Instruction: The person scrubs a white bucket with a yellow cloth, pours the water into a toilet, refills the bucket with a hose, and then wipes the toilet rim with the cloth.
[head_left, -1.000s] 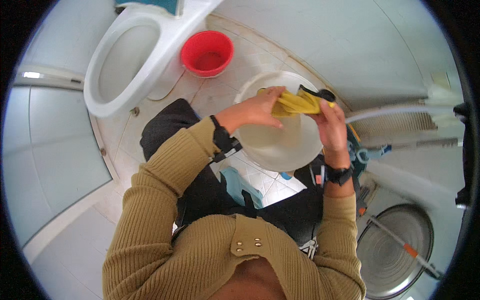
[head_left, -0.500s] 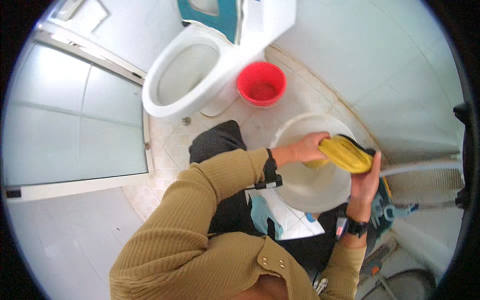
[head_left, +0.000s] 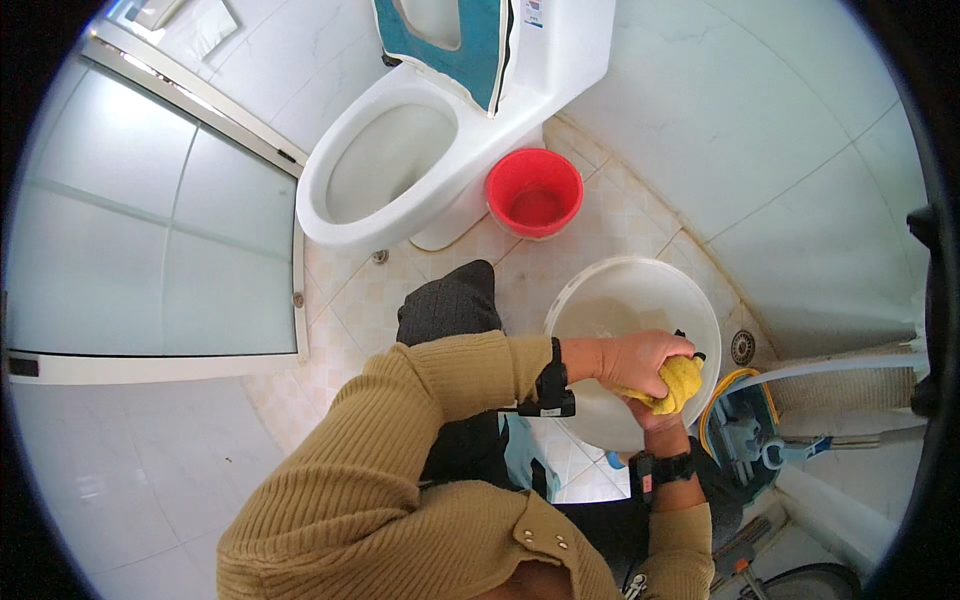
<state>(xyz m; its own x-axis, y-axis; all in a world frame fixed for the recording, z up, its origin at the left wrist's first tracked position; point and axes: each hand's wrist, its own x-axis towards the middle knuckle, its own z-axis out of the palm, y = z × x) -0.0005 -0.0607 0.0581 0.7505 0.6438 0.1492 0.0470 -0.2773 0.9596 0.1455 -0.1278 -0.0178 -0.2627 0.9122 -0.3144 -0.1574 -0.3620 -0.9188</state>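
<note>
Both hands are closed around a bunched yellow cloth [head_left: 682,384] with bits of black edging, held over a round white bucket [head_left: 630,263]. My left hand [head_left: 640,360] grips it from above and the left. From below, my right hand [head_left: 655,412] wraps its lower part, its fingers partly hidden under the cloth. The cloth is squeezed into a compact wad near the bucket's right side. Past my hands, part of the bucket's pale inside shows.
A red bucket [head_left: 534,193] stands beside the white toilet [head_left: 335,232]. To the right are a blue-green bin [head_left: 745,420] with tools in it and a pale hose [head_left: 850,367]. A floor drain [head_left: 742,347] lies by the wall. A frosted glass door [head_left: 160,240] stands left.
The cloth was spread flat between my separated hands. Now it is bunched up, my hands have come together, and both sit lower in the view.
</note>
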